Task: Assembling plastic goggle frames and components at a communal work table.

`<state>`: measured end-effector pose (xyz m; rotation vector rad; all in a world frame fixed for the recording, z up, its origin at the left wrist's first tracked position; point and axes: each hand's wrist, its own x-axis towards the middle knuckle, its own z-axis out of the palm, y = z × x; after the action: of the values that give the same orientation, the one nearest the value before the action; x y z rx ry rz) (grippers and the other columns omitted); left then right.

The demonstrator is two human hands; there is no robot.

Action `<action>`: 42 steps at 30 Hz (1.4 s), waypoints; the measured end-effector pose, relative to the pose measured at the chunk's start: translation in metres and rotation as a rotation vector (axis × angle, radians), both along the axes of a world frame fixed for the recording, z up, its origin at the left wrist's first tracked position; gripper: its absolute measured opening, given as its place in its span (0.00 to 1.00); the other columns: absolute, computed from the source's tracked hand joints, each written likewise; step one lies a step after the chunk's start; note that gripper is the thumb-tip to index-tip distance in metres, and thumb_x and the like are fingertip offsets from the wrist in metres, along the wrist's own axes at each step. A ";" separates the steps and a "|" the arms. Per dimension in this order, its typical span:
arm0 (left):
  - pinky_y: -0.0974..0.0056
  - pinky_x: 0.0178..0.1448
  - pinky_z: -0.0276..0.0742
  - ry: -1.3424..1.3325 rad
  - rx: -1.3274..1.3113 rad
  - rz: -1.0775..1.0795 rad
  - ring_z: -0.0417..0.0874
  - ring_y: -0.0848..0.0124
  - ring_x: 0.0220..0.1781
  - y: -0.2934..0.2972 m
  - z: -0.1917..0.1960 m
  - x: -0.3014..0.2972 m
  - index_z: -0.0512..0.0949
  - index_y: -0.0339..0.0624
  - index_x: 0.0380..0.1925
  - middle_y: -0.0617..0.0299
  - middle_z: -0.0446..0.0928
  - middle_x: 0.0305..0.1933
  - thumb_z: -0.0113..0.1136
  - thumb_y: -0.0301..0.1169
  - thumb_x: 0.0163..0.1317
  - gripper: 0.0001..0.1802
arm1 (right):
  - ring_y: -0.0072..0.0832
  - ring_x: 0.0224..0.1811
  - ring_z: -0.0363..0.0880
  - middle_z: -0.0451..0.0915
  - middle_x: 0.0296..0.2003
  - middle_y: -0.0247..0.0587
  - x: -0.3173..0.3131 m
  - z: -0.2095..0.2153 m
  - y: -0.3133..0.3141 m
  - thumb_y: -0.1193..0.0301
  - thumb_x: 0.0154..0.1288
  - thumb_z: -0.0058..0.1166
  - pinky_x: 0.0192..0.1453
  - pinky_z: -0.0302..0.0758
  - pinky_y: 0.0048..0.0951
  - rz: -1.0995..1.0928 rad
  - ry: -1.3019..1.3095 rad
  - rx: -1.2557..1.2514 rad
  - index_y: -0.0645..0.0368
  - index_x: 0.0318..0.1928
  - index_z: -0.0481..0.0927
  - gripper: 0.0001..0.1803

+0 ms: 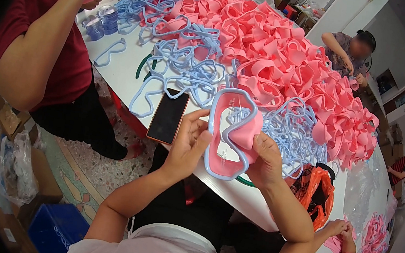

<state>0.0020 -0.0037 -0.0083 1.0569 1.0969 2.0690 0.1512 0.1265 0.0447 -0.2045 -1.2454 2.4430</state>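
In front of me, over the table edge, is a diving mask [231, 136] with a pink soft skirt, a light blue frame around its rim and a clear lens with small print. It is tilted on its side. My right hand [264, 163] grips its pink nose part, thumb on the near face. Beside the mask's left rim is my left hand [186, 147], fingers apart and curled a little; its fingertips are close to the blue frame, and whether they touch it I cannot tell. A dark-screened phone [168, 117] lies just left of that hand.
Pink mask skirts [282, 55] are heaped across the white table [120, 78]. Loose blue frames [189, 69] and tangled blue frames [296, 128] lie nearer. Green-handled pliers [143, 65], stacked clear lenses [108, 20] and an orange bag [318, 191] are around. Several people work at the table.
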 end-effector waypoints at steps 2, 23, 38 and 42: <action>0.72 0.43 0.72 0.085 -0.018 0.035 0.72 0.82 0.41 0.007 0.009 -0.003 0.61 0.36 0.66 0.64 0.71 0.41 0.49 0.32 0.74 0.24 | 0.29 0.52 0.80 0.81 0.49 0.42 0.004 -0.003 0.001 0.63 0.72 0.54 0.60 0.75 0.35 0.009 -0.042 0.027 0.66 0.52 0.78 0.19; 0.56 0.58 0.61 1.166 -0.057 0.785 0.70 0.60 0.55 0.020 0.046 -0.021 0.81 0.47 0.47 0.59 0.74 0.54 0.69 0.30 0.53 0.19 | 0.24 0.35 0.79 0.77 0.44 0.44 -0.011 0.009 0.022 0.72 0.73 0.51 0.35 0.82 0.27 -0.310 -0.197 0.697 0.66 0.60 0.65 0.20; 0.54 0.61 0.56 0.820 -0.166 0.832 0.64 0.57 0.58 0.043 0.031 0.003 0.78 0.44 0.31 0.59 0.70 0.52 0.70 0.26 0.45 0.13 | 0.24 0.37 0.80 0.75 0.43 0.46 -0.029 -0.016 -0.004 0.78 0.71 0.51 0.41 0.82 0.27 -0.528 0.007 0.919 0.65 0.60 0.59 0.22; 0.58 0.58 0.60 0.946 0.009 0.984 0.69 0.61 0.54 0.048 0.019 0.002 0.76 0.47 0.30 0.63 0.75 0.47 0.68 0.24 0.43 0.13 | 0.25 0.37 0.80 0.75 0.44 0.46 -0.030 -0.011 -0.009 0.78 0.71 0.51 0.41 0.82 0.27 -0.528 0.039 0.842 0.65 0.60 0.58 0.22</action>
<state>0.0036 0.0438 0.0105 1.8245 2.4561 2.2156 0.1217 0.1175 0.0338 -0.2037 -1.7970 1.3436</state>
